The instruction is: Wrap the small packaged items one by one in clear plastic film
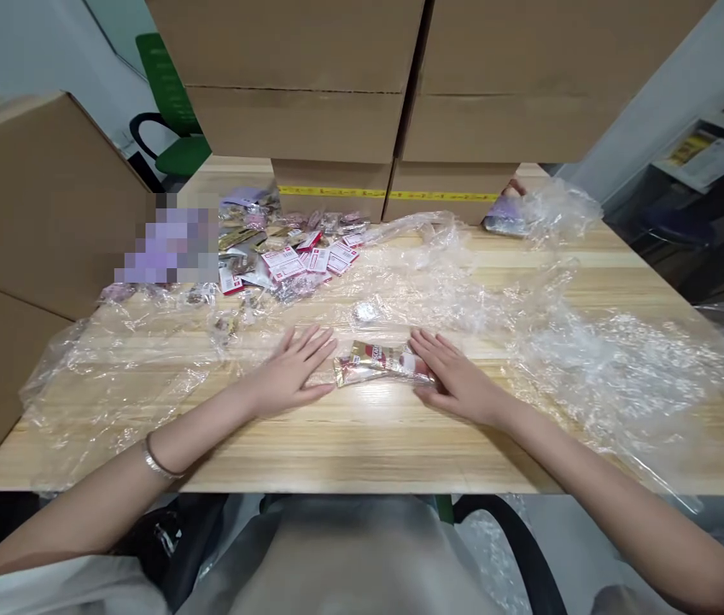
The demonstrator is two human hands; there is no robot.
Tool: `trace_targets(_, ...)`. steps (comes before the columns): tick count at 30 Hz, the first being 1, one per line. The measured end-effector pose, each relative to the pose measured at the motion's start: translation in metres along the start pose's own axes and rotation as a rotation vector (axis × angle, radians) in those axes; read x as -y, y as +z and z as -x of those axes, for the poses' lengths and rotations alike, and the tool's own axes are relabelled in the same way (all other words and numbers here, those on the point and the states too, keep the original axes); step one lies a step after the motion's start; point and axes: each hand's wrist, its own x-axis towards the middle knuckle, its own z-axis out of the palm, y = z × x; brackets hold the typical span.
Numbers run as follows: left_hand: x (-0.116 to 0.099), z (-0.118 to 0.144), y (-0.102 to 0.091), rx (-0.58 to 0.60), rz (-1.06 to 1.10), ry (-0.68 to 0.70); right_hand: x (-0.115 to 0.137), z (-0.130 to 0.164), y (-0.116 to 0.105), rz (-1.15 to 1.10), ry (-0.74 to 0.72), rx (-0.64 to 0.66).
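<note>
Light wooden boards with a straight grain make the counter (362, 444), and near its front edge lies one small packet (378, 362), gold and red with a shiny foil surface, flat and long in shape. Two hands frame it. The left hand (291, 371) lies flat on the wood, fingers stretched and released, its fingertips just beside the packet's left end. The right hand (455, 376) is also spread open and grasps nothing; its fingers rest on the packet's right end. One thin silver bracelet (157, 461) circles the left wrist.

Around the packet, crumpled clear plastic film (592, 350) covers much of the counter, wrinkled and glossy, and hangs over the right and left edges. Farther back on the left is one loose heap of small packets (285, 248), too many to count, some with red and white labels.

Behind them stand stacked cardboard boxes (349, 94), brown and smooth, with one strip of yellow tape (336, 192) along the lower ones. One more large box (35, 196) rises at the left. One green chair (173, 102) shows beyond it.
</note>
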Motion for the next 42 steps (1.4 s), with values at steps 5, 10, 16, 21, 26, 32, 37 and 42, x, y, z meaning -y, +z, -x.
trace_targets(5,0.032,0.024,-0.016,0.051,0.012,-0.039,-0.018,0.023,-0.012,-0.064,0.038,-0.016)
trace_targets(10,0.057,0.054,-0.028,-0.025,0.297,-0.119,-0.019,0.038,-0.022,-0.309,0.161,-0.068)
trace_targets(16,0.045,0.075,-0.033,-0.115,0.680,-0.378,0.003,0.034,-0.016,-0.460,0.462,-0.333)
trace_targets(21,0.041,0.066,-0.025,-0.320,0.568,-0.524,0.009,0.023,-0.010,-0.236,0.643,-0.327)
trace_targets(26,0.040,0.062,-0.014,-0.205,0.065,-0.546,0.011,0.020,-0.009,0.371,0.783,-0.059)
trace_targets(32,0.018,0.062,-0.012,-0.091,-0.310,-0.642,0.023,0.023,-0.017,0.563,0.848,-0.048)
trace_targets(37,-0.015,0.053,-0.018,-0.310,-0.231,-0.158,0.024,0.029,-0.029,0.293,0.222,-0.143)
trace_targets(42,-0.022,0.035,-0.008,-0.032,0.064,0.070,0.017,0.031,-0.012,-0.019,0.030,0.046)
